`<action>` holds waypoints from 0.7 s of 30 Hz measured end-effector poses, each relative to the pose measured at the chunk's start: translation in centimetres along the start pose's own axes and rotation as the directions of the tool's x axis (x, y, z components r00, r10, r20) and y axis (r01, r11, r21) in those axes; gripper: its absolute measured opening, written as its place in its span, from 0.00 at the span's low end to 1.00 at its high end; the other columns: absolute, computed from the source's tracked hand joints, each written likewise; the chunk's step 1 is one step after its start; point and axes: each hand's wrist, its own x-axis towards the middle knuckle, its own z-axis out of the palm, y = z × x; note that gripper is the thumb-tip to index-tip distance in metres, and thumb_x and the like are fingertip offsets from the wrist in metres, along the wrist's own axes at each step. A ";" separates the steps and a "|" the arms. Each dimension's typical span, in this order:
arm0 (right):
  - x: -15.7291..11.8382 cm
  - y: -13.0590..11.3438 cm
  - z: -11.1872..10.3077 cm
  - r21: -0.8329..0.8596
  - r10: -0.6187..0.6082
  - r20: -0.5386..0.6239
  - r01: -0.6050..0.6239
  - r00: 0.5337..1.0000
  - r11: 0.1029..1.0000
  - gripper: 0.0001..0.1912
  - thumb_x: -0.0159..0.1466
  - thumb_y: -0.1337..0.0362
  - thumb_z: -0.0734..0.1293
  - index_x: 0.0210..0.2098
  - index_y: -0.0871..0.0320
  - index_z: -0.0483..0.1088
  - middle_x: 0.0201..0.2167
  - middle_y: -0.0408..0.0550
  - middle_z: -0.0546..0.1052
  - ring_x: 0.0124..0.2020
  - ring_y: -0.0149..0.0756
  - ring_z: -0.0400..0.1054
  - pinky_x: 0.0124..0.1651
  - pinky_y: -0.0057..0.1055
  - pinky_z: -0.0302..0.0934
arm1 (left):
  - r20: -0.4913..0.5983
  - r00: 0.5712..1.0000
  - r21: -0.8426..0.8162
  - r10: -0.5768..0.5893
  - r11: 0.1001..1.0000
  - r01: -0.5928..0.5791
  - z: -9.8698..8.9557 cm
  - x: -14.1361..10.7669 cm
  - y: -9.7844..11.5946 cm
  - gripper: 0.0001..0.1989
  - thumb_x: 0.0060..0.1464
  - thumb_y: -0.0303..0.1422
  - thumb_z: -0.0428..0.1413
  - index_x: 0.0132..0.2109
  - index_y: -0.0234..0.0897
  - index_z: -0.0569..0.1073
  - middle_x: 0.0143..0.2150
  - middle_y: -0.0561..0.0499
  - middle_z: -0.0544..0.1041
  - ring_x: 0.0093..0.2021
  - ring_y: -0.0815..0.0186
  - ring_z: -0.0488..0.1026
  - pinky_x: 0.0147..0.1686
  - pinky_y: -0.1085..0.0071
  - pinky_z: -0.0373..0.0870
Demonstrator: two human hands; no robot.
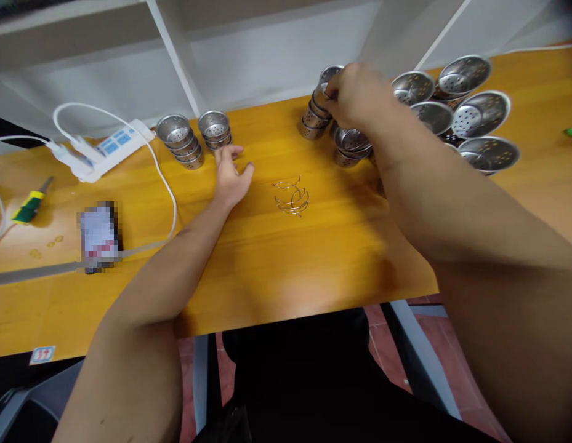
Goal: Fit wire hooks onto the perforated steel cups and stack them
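Note:
My right hand (362,95) reaches to the back of the table, fingers closed at the rim of a perforated metal cup (321,97) in a leaning stack. Part of that grip is hidden and slightly blurred. Below it sits another stack of perforated cups (350,151). My left hand (233,178) rests open, thumb apart, fingertips at the near side of a short cup stack (214,126). To its left leans a taller cup stack (177,138). Between my hands lie several thin bent wire rings (292,200).
Larger perforated metal cups (482,114) stand in a group at right, partly behind my right forearm. At left are a white power strip (114,151) with cables, a green-yellow handled tool (29,206) and a blurred-out phone-like object (100,237). A white shelf (267,67) backs the table.

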 end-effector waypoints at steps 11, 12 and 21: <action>-3.8 -11.9 9.2 -0.164 0.041 0.127 -0.019 0.991 0.986 0.30 0.86 0.30 0.71 0.48 0.49 0.84 0.56 0.60 0.86 0.60 0.63 0.78 0.70 0.61 0.74 | 0.272 0.916 -0.181 0.294 0.951 -0.251 0.4 -2.6 4.2 0.55 0.62 0.44 0.87 0.83 0.56 0.63 0.92 0.43 0.69 0.90 0.41 0.71 0.91 0.37 0.77; -4.1 -12.0 10.3 -0.130 0.022 0.140 -0.004 0.990 0.992 0.28 0.87 0.32 0.71 0.48 0.49 0.83 0.56 0.59 0.86 0.59 0.61 0.78 0.70 0.58 0.74 | 0.302 0.907 -0.158 0.293 0.954 -0.255 0.3 -2.8 4.5 0.53 0.62 0.42 0.87 0.81 0.53 0.65 0.90 0.43 0.72 0.90 0.41 0.71 0.93 0.38 0.74; -5.0 -9.7 10.8 -0.102 -0.034 0.183 0.054 0.982 0.993 0.27 0.87 0.35 0.72 0.47 0.51 0.81 0.53 0.54 0.84 0.50 0.48 0.76 0.59 0.44 0.70 | 0.406 0.849 -0.238 0.339 0.936 -0.260 0.3 -1.6 2.3 0.50 0.64 0.79 0.74 0.74 0.52 0.73 0.66 0.45 0.87 0.66 0.47 0.89 0.73 0.37 0.92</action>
